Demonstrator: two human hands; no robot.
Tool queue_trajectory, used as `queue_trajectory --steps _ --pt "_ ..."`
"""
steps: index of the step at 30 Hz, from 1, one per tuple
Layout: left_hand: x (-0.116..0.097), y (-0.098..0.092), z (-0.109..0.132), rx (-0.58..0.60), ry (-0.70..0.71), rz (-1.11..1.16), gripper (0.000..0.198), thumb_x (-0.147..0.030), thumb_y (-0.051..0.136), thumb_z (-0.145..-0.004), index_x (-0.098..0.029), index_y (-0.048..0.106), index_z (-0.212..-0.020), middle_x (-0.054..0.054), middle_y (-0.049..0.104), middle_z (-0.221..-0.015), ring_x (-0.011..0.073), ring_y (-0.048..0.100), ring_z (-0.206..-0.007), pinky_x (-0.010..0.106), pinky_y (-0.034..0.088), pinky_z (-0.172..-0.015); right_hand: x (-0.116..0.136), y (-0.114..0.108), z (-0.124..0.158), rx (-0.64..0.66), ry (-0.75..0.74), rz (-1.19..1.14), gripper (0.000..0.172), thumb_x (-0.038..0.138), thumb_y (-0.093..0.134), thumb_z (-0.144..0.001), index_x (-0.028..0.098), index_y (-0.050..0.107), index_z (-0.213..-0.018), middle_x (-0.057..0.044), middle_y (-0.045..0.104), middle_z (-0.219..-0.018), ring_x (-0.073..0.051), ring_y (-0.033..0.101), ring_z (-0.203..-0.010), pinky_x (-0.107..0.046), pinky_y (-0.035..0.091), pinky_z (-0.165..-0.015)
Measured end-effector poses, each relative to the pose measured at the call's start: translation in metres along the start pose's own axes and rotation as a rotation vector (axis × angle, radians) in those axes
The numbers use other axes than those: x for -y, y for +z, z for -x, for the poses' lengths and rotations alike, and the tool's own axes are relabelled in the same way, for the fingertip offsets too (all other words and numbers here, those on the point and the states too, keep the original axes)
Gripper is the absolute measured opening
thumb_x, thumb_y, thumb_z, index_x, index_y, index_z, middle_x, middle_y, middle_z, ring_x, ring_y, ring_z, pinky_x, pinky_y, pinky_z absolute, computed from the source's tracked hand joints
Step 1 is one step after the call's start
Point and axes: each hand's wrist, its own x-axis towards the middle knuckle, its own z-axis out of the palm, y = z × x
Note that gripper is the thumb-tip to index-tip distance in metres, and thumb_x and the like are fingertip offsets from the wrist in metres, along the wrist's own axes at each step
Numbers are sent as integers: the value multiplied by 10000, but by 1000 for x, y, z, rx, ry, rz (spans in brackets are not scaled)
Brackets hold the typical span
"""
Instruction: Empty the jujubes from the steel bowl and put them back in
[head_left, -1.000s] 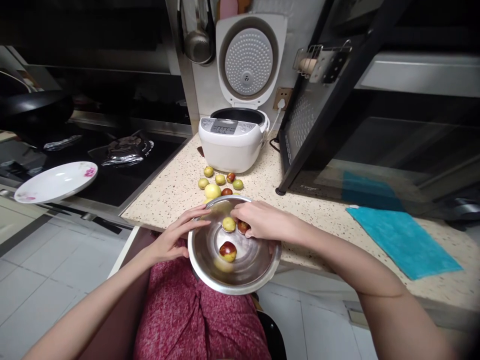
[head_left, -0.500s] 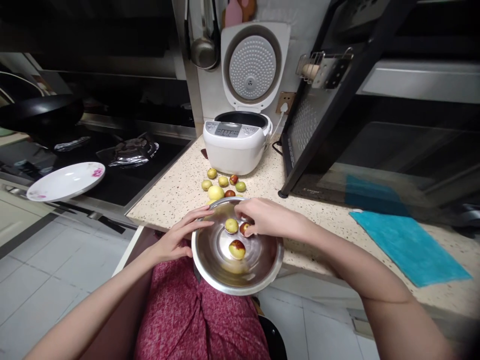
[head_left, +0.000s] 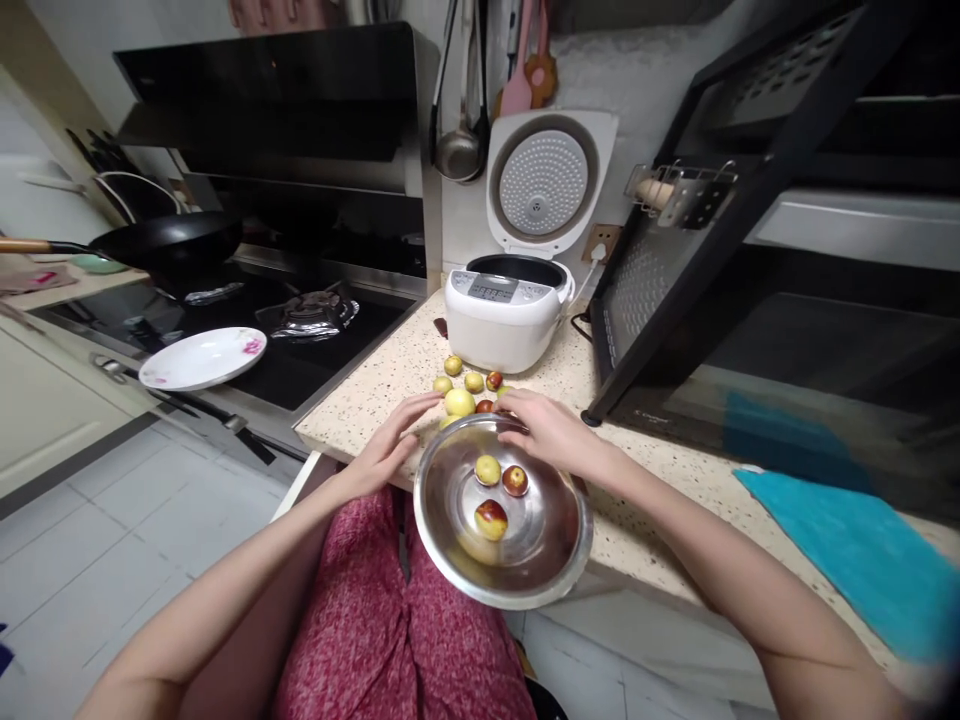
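A steel bowl (head_left: pixel 450 560) sits at the counter's front edge, overhanging my lap, with three jujubes inside: a yellow-green jujube (head_left: pixel 487 470), a brown jujube (head_left: pixel 515 481) and a two-toned jujube (head_left: pixel 491 520). Just left of the rim is my left hand (head_left: pixel 384 448), open, its fingertips close to the pale yellow jujube (head_left: pixel 460 402) on the counter. My right hand (head_left: pixel 546 432) lies over the bowl's far right rim, thumb and fingers apart, holding nothing. Its fingertips partly cover the jujubes behind the bowl. Several more jujubes (head_left: pixel 473 382) lie there in a loose group.
Behind the jujubes stands a white rice cooker (head_left: pixel 502 335) with its lid up. A black oven (head_left: pixel 750 330) is on the right, beside a blue cloth (head_left: pixel 847 550). On the left are a floral plate (head_left: pixel 202 360) and a wok (head_left: pixel 169 240) at the stove.
My right hand has let go of the brown jujube inside the bowl and moved up to the far rim. My left hand has come off the rim toward the counter jujubes. The view has shifted left.
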Motion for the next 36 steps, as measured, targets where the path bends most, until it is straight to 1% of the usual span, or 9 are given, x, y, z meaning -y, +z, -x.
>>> queue_trajectory --steps 3,7,11,15,23,27,31,33,36 --pt "12 -3 -22 -65 -57 -104 468 -384 399 -1060 -277 373 -1515 115 409 -1562 272 390 -1467 563 314 -1248 -1 5 -1 -4 -16 -4 198 128 661 -890 171 655 -1083 -113 682 -1085 -281 646 -999 -408 502 -862" --pt "39 -4 -43 65 42 -284 487 -245 376 -1056 -261 328 -1541 119 366 -1602 267 322 -1515 572 286 -1262 -9 6 3 -42 -32 -140 195 166 643 -906 205 661 -1096 -86 696 -1088 -264 654 -1014 -410 511 -898" --pt "57 -6 -48 90 83 -366 423 -209 422 -1038 -258 454 -1457 128 451 -1530 276 434 -1441 555 420 -1179 -19 12 15 -137 16 -314 223 226 644 -906 228 669 -1128 -80 704 -1166 -259 651 -1091 -418 495 -968" --pt "59 -9 -43 37 60 -373 302 -219 468 -1022 -235 571 -1306 125 509 -1393 250 559 -1266 468 531 -1056 -22 21 20 -186 139 -411 235 274 657 -888 236 696 -1117 -77 702 -1190 -265 646 -1112 -395 509 -909" --pt "59 -12 -40 -23 -9 -365 192 -216 454 -1019 -196 596 -1146 114 564 -1219 254 537 -1135 485 501 -1010 -14 23 15 -182 174 -485 260 307 681 -879 242 712 -1128 -74 710 -1196 -266 638 -1138 -399 513 -918" --pt "43 -17 -36 -63 -21 -331 185 -230 512 -1005 -197 574 -1176 105 575 -1175 234 559 -1093 441 509 -988 -10 25 19 -233 140 -498 239 281 655 -900 245 736 -1122 -79 720 -1203 -261 641 -1163 -434 504 -994" --pt "0 -14 -30 -177 62 -181 209 -239 571 -991 -200 595 -1195 107 605 -1221 237 581 -1176 443 506 -1034 -3 25 21 -241 58 -504 255 194 587 -930 274 777 -1081 -56 721 -1246 -235 638 -1208 -475 447 -1110" --pt "-24 -8 -26 -121 135 -137 252 -238 594 -984 -209 594 -1234 104 610 -1236 233 583 -1201 452 512 -1049 0 25 23 -227 23 -519 297 157 558 -931 296 792 -1048 -35 720 -1261 -227 630 -1235 -494 440 -1126" --pt "-52 2 -20 34 134 -100 284 -217 579 -992 -222 587 -1276 107 613 -1266 224 593 -1224 440 531 -1050 1 25 24 -221 -1 -542 335 121 550 -912 315 803 -1014 -15 736 -1232 -223 628 -1244 -517 441 -1131"
